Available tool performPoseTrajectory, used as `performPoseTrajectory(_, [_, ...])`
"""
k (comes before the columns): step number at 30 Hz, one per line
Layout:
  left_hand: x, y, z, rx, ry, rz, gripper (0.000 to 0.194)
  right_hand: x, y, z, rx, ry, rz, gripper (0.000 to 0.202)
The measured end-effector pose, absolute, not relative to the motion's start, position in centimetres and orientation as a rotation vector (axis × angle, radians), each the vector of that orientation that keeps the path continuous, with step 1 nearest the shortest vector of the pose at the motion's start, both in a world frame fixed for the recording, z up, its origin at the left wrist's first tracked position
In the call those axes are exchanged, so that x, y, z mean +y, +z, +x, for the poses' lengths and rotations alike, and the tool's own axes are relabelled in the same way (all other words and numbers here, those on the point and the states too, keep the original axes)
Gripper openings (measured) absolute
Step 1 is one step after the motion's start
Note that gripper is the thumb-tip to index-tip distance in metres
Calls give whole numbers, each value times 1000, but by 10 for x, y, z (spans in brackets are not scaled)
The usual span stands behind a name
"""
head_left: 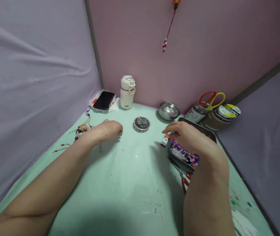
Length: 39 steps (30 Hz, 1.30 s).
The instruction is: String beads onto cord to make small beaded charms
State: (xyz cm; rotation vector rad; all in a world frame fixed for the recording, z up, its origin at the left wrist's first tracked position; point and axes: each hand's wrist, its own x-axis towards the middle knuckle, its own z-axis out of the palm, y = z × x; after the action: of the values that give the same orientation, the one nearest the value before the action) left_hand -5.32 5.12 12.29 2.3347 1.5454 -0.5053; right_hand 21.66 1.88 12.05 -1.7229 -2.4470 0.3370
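Observation:
My left hand (110, 129) hovers over the pale green table with its fingers curled inward; whatever they may hold is hidden. Beaded cords (82, 128) lie beyond my left forearm. My right hand (180, 131) has its fingers apart with nothing in them, above the left edge of a dark tray (210, 133) of purple, clear and black beads (183, 153). Just below its fingertips is a small red and white packet (165, 140). A round tin with a dark printed lid (141, 124) lies between the hands, touching neither.
Behind are a phone (104, 100), a cream bottle (127, 95), a metal bowl (169, 111) and jars, one holding scissors (210, 100). Red-handled pliers (184, 181) lie by my right forearm. A beaded red cord (170, 28) hangs at the back wall.

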Motion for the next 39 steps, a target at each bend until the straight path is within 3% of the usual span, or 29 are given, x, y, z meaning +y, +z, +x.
performPoseTrajectory(7, [55,115,-55,1455,-529,2410,26,41,88,152,-2449,395,-1716,22])
performPoseTrajectory(16, [56,112,-57,1475,-520,2396,25,52,35,109,-2538,325,-1904,32])
performPoseTrajectory(24, [55,117,-57,1511,-564,2383,23,51,39,105,-2589,377,-1985,39])
performPoseTrajectory(34, [58,114,-58,1575,-591,2299,25,46,52,124,-2688,462,-1888,29])
performPoseTrajectory(39, [58,114,-57,1580,-612,2306,25,48,47,115,-2609,300,-1871,31])
